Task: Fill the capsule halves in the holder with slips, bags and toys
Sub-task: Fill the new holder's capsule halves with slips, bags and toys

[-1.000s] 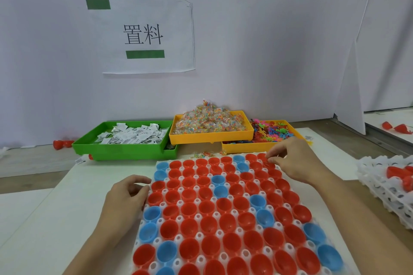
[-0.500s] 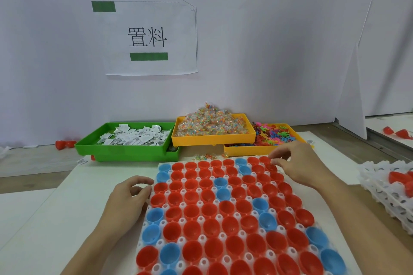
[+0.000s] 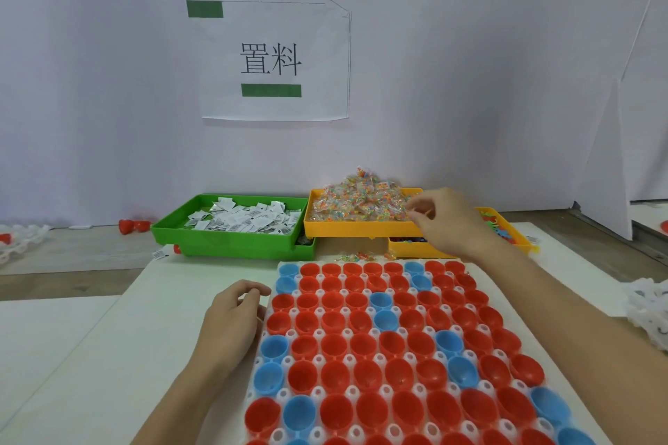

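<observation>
Holder [image 3: 318, 331] flat on the table [image 3: 173, 300], packed with red and blue capsule halves [image 3: 365, 347], all open side up. Near edge and bottom right corner cut off by the frame, so no full row count. Hard to say if anything sits inside the far cups, too small and glossy to read.

Left hand [image 3: 231, 321] down at the holder's left edge, fingers curled loosely inward, holding nothing visible. Fingertips tucked under, so can't tell whether actually touching the holder rim or just beside it.

Right hand [image 3: 444, 224] up over the right end of the bags [image 3: 358, 202], fingers bent and bunched, thumb near the forefinger. Looks like a pinch, but can't tell whether anything is between them; colourful plastic behind blurs it all together.

Bags heaped high in an orange tray [image 3: 361, 228]. Slips [image 3: 242, 217] in the green tray [image 3: 231, 244] to the left. Toys [image 3: 495, 224] in a second orange tray, mostly hidden behind the right hand and wrist, only a sliver showing. A few loose bags [image 3: 356, 257] lying on the table between trays and holder.

Paper sign [image 3: 271, 61] taped on the wall above. White mesh something at the right edge [image 3: 650, 318], cut off, hard to identify.
</observation>
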The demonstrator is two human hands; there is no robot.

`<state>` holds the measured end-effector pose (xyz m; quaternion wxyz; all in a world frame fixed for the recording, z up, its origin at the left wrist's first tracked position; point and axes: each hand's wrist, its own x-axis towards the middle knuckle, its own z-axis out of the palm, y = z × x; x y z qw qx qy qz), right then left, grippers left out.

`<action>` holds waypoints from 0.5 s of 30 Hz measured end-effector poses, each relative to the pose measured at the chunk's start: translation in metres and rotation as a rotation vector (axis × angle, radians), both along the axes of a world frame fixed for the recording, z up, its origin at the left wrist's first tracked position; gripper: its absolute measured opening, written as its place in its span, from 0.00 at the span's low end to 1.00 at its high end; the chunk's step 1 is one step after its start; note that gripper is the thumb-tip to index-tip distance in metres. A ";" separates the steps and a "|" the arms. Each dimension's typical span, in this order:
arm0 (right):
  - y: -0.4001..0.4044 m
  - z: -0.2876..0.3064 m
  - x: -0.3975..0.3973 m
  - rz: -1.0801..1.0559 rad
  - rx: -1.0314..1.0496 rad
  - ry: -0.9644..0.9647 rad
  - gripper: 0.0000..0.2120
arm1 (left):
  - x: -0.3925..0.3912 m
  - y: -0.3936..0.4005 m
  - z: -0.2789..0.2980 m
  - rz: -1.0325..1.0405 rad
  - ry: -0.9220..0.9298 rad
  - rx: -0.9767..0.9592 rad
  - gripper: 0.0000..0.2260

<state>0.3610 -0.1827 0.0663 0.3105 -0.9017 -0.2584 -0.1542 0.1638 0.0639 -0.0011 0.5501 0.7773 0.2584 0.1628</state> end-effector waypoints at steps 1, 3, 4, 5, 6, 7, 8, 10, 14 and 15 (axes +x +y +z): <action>0.009 0.003 0.006 -0.007 -0.005 0.009 0.11 | 0.000 -0.001 0.000 0.002 -0.003 0.001 0.13; 0.027 0.006 0.020 -0.037 -0.046 0.036 0.13 | 0.000 -0.001 0.001 0.006 -0.014 -0.001 0.13; 0.033 0.006 0.027 -0.054 -0.082 0.056 0.14 | 0.000 -0.002 0.001 0.009 -0.019 0.000 0.13; 0.038 0.005 0.033 -0.068 -0.120 0.078 0.14 | 0.000 -0.002 0.001 0.014 -0.021 0.004 0.13; 0.041 0.003 0.038 -0.080 -0.163 0.099 0.12 | 0.000 -0.002 0.001 0.015 -0.022 0.010 0.13; 0.044 0.001 0.043 -0.089 -0.212 0.115 0.10 | 0.000 -0.002 0.001 0.013 -0.023 0.015 0.13; 0.046 0.001 0.047 -0.097 -0.261 0.125 0.09 | 0.000 -0.002 0.001 0.008 -0.026 0.016 0.13; 0.049 0.002 0.052 -0.119 -0.298 0.124 0.11 | 0.000 -0.002 0.002 0.004 -0.034 0.016 0.12; 0.052 0.001 0.058 -0.164 -0.138 0.105 0.07 | 0.000 -0.002 0.002 0.003 -0.039 0.016 0.12; 0.051 -0.001 0.058 -0.162 -0.121 0.110 0.06 | 0.000 -0.002 0.002 0.003 -0.042 0.015 0.12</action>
